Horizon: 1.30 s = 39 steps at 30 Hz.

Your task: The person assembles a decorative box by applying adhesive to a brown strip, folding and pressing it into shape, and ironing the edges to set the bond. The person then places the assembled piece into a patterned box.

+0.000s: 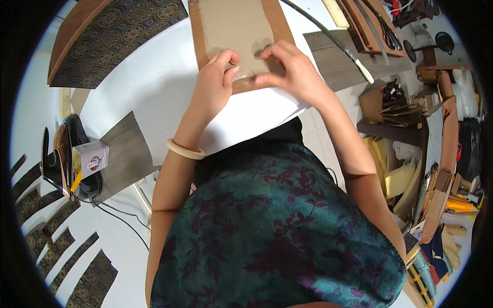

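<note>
A long panel [233, 31] with a beige middle and brown borders lies on a white sheet, its near end toward me. At its near left corner is my left hand [216, 82], fingers curled and thumb close to the index finger; whatever they pinch is too small to make out. My right hand [295, 72] rests over the near right corner, thumb stretched along the brown border and fingers bent, with a gap between them. Between the hands, a shiny, wrinkled patch [243, 73] shows at the edge of the beige area.
The white sheet [154, 102] covers much of the table. A dark patterned panel [123, 36] lies far left. At right are a white-handled cable-like tool [363, 71] and scissors [391, 37]. A small box [94, 158] sits left; cardboard scraps [403, 110] fill the right side.
</note>
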Motion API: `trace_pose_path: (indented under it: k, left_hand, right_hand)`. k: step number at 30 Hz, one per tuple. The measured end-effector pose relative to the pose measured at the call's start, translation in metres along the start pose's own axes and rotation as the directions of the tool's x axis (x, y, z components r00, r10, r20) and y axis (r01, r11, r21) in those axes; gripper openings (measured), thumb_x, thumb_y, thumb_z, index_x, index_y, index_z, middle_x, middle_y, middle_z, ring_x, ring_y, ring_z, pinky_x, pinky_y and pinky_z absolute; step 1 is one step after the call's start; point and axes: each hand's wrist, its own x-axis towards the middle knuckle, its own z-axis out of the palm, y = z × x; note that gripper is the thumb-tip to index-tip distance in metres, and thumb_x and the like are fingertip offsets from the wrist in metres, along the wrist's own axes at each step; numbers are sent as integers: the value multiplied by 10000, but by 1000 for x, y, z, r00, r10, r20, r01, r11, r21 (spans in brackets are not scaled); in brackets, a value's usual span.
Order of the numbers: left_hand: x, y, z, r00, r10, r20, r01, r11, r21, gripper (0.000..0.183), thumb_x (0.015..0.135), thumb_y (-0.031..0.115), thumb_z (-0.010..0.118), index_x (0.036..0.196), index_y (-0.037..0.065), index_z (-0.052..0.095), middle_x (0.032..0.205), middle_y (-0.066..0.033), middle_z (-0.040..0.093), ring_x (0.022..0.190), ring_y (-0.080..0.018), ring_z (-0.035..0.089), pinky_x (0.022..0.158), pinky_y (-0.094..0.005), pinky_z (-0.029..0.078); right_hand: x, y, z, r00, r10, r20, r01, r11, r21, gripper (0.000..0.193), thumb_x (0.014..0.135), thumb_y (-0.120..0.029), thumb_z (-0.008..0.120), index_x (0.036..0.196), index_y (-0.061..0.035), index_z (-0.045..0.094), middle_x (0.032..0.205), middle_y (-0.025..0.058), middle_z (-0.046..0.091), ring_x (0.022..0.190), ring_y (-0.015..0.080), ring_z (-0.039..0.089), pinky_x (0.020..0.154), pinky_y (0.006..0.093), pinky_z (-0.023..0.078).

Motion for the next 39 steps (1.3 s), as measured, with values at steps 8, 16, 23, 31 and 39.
trace_pose_path:
  k: [8,16,23,31,39]
  left_hand:
    - [-17,-23,-59,991,121,-52,-132,897,-423,569,1105,465,291,1426,24,453,1383,-135,571,1340,-226,476,1141,-374,334]
    - [79,25,-84,829,120,-547,-480,655,-584,890,997,754,132,1288,6,517,1056,-148,701,1115,-244,618,1017,-376,440]
    - [180,152,-152,576,-167,-800,-760,250,-600,678,1020,652,286,1008,27,548,649,-91,594,648,-207,572,635,-319,474]
    - [89,260,-197,851,76,-519,-501,412,-761,688,1040,640,306,1185,46,623,982,-154,686,820,-214,645,733,-374,546]
    - [57,212,-183,932,-303,-197,1,548,-836,778,1030,653,176,1162,-15,551,1033,-180,646,902,-280,642,768,-457,559]
  right_hand:
    - [16,-24,-13,960,-144,241,192,963,-187,1027,712,-375,871,1559,-171,327,1217,169,680,993,378,695,892,428,574]
    - [107,-63,-108,963,-256,84,251,966,70,921,838,-338,802,1565,-103,287,1100,289,705,856,363,751,768,400,613]
    - [143,-99,-174,981,-171,-95,194,912,362,550,1022,-271,641,1500,-118,417,1071,95,708,893,130,683,805,275,556]
    - [124,-150,-192,969,-186,-162,238,540,808,325,1068,-309,549,1160,-3,609,983,91,671,909,146,666,769,298,596]
    - [114,-177,-127,985,-155,-73,100,174,980,265,995,-285,692,1025,-36,606,863,21,658,759,96,596,694,265,499]
